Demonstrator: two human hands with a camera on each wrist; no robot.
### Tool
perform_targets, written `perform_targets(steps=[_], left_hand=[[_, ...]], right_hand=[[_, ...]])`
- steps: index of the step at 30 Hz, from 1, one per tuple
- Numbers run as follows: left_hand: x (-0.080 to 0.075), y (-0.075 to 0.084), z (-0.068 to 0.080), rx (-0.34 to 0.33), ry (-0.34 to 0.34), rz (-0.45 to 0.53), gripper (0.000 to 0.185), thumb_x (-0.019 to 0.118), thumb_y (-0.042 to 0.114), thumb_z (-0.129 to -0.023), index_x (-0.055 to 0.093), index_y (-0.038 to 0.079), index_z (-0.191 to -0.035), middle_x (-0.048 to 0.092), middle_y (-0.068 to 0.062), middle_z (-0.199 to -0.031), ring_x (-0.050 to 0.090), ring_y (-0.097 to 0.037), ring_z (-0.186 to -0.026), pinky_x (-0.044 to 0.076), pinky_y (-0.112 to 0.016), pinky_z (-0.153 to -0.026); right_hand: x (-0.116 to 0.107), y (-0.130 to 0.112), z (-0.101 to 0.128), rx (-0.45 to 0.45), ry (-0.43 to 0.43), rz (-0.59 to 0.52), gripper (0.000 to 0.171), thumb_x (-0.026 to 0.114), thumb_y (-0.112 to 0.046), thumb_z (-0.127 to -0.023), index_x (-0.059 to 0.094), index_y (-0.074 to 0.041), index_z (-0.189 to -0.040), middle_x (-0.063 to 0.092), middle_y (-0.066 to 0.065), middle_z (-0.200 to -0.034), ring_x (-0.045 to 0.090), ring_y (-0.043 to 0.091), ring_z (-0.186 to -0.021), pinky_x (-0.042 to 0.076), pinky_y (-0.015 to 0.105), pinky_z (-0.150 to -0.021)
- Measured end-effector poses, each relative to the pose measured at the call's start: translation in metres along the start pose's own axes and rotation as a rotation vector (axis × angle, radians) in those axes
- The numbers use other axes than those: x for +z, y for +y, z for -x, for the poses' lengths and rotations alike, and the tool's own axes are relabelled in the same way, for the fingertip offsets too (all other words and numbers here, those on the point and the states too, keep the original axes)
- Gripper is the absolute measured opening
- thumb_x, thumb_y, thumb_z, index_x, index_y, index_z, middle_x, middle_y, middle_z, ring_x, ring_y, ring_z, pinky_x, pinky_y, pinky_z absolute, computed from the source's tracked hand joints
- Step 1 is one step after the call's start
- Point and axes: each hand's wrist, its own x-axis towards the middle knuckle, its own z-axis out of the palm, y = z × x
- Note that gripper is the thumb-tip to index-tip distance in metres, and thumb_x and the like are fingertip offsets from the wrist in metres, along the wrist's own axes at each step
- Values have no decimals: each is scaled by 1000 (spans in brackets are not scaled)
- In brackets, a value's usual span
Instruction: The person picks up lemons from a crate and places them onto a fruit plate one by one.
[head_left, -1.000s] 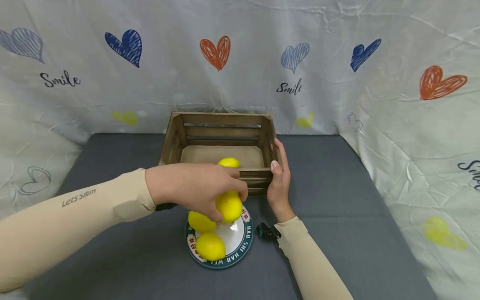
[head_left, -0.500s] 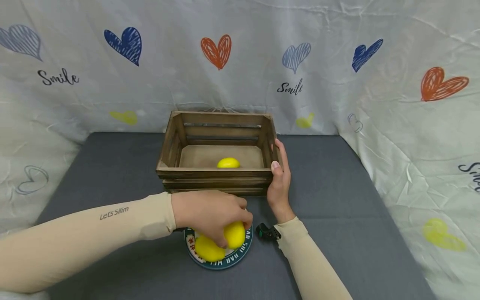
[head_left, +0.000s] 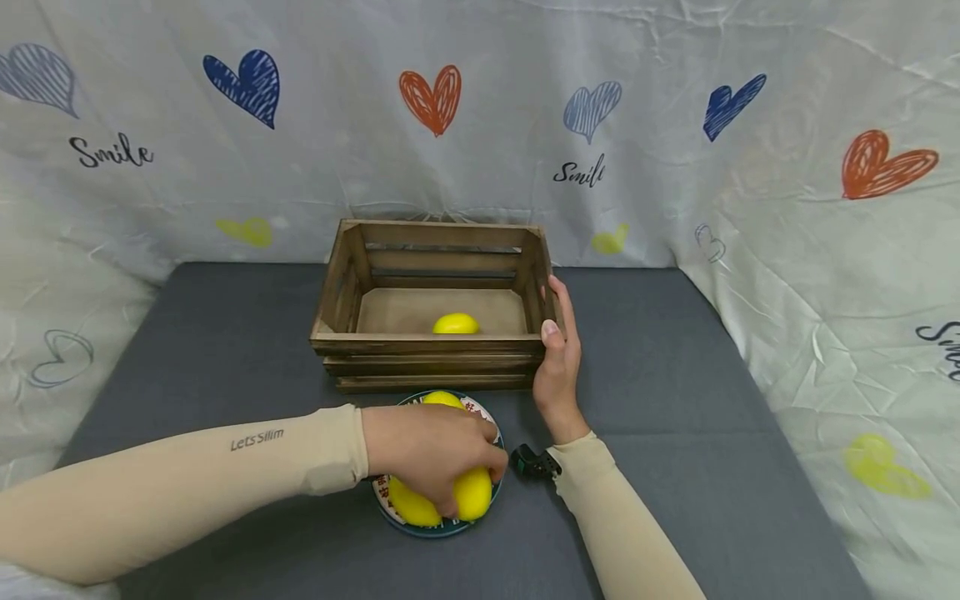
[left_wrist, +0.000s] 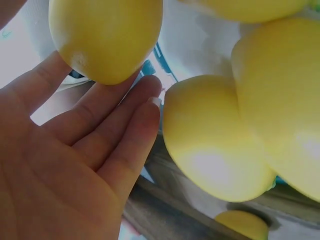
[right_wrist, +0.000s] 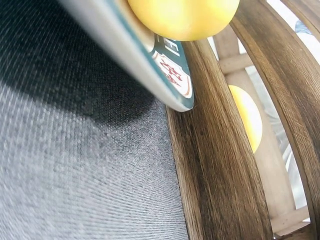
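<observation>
A round plate point(head_left: 385, 514) with a dark green rim stands in front of a wooden slatted crate point(head_left: 427, 367). Over the plate my left hand point(head_left: 431, 450) holds a yellow lemon point(head_left: 474, 493) between thumb and fingers; in the left wrist view this lemon point(left_wrist: 107, 37) touches the fingers. Other lemons on the plate show at the back point(head_left: 442, 400) and front left point(head_left: 412, 504), and the left wrist view shows one more lemon point(left_wrist: 215, 140). Inside the crate lies a single lemon point(head_left: 455, 323). My right hand point(head_left: 558, 367) grips the crate's right side, thumb at the front corner.
Grey cloth covers the table point(head_left: 675, 433). Behind it hangs a pale curtain point(head_left: 495, 108) printed with hearts and words, close to the crate's back. In the right wrist view the plate's rim point(right_wrist: 172, 97) sits right beside the crate's lower slat point(right_wrist: 215, 145).
My left hand has moved down and slightly right, from in front of the crate's edge to the plate's near right part, carrying the lemon. The right hand and the crate have stayed put.
</observation>
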Motion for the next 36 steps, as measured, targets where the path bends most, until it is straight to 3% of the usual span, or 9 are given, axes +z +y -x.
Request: perform_targets(steps=[5,14,18,21,24,26,28,31,36], left_hand=[[3,0,0,5,3,10,45,95,36,-81,74,34,-121,66,9,-110,56,-5,-94,52,-21,-80],[3,2,2,-22,-12,10,44,98,33,-76,76,36,-113,64,11,-105,56,-8,-94,52,-25,-82],[4,2,2,-24,-18,-8,46,99,34,-75,76,38,-115,66,12,-106,57,-9,-97,53,-28,-87],[5,2,2,-24,-31,11,47,99,33,-76,77,37,-117,66,11,-107,57,-9,-98,53,-27,-85],[5,2,3,-33,-51,46,48,99,32,-77,77,36,-120,66,12,-107,57,-8,-98,52,-26,-83],[5,1,4,-36,-55,60,48,98,31,-78,77,36,-120,65,13,-108,57,-7,-98,52,-26,-83],[3,0,5,-29,-49,63,46,97,32,-79,77,35,-121,65,13,-108,56,-7,-99,52,-26,-84],[-2,-1,6,-13,-36,52,46,96,33,-82,77,34,-123,65,12,-111,56,-6,-100,52,-24,-86],[-15,-2,11,-11,-10,83,49,94,34,-84,75,30,-129,68,9,-122,59,-6,-105,56,-24,-91]], right_hand=[[0,0,0,1,1,20,67,40,-41,-100,44,-29,-166,48,-1,-169,52,17,-100,26,28,-72],[0,1,-2,-8,-6,18,67,40,-40,-99,44,-31,-166,46,-5,-170,46,27,-153,31,32,-91],[-1,1,-2,-5,-10,20,67,40,-40,-99,43,-32,-166,46,-6,-170,46,23,-153,32,33,-95],[-1,1,-1,3,-6,22,67,39,-40,-100,44,-32,-166,47,-5,-169,60,14,-122,31,29,-83],[0,1,1,14,-4,20,67,39,-41,-100,44,-33,-166,49,-4,-168,44,6,-80,27,27,-74],[0,1,2,21,-7,22,66,39,-41,-99,44,-34,-165,48,-6,-168,46,3,-80,32,24,-78],[1,1,2,15,-9,19,67,39,-41,-100,43,-34,-166,46,-7,-170,60,3,-111,36,25,-92],[0,0,1,5,-9,19,67,39,-42,-100,43,-33,-166,43,-8,-171,45,17,-154,34,31,-102],[-1,1,0,13,-11,13,67,39,-44,-100,43,-33,-166,43,-8,-172,44,22,-156,33,35,-98]])
